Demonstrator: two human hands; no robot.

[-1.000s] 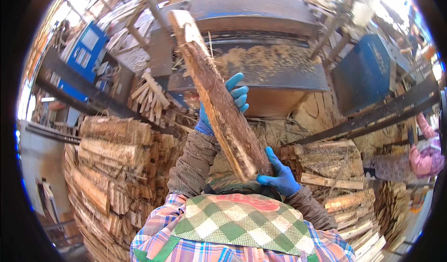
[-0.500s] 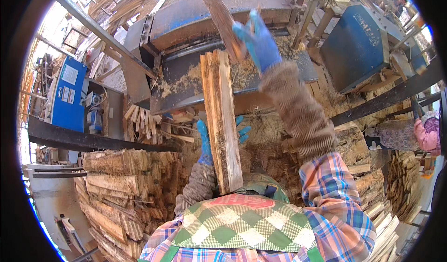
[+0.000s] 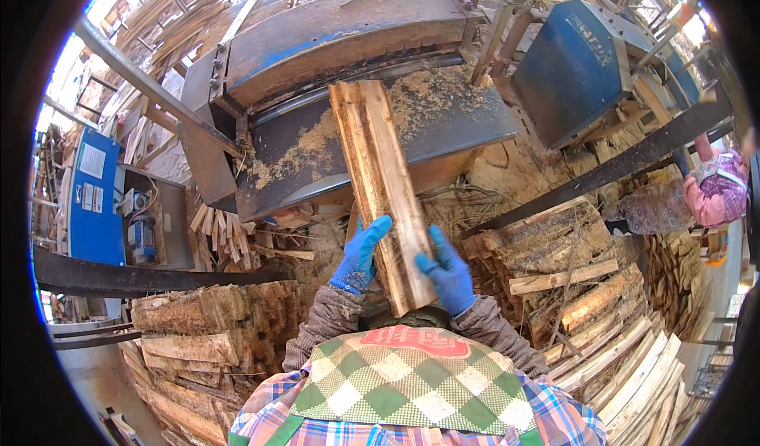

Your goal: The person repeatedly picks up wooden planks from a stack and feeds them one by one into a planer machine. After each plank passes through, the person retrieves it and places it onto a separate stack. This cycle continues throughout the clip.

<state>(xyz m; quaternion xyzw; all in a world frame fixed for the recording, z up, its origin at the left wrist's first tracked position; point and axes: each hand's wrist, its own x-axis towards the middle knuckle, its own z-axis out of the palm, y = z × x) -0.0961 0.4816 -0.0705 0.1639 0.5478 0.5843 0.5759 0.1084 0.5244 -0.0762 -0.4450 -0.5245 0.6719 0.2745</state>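
A long rough wooden slab (image 3: 384,181) lies lengthwise, its far end resting on the sawdust-covered metal table (image 3: 475,121) of a big machine. My left hand (image 3: 360,254), in a blue glove, grips the slab's near left edge. On the near right edge sits my right hand (image 3: 448,272), also blue-gloved. The slab looks like two pieces held side by side. A checked cloth covers my chest below.
Stacks of split wood (image 3: 206,343) rise at the lower left and more planks (image 3: 602,311) at the right. A blue control box (image 3: 93,196) stands left, a blue machine housing (image 3: 578,66) upper right. Another person's sleeve (image 3: 716,188) shows at the right rim.
The slab came down from upright in front of me onto the machine table. My right hand dropped from high above to the slab's near end.
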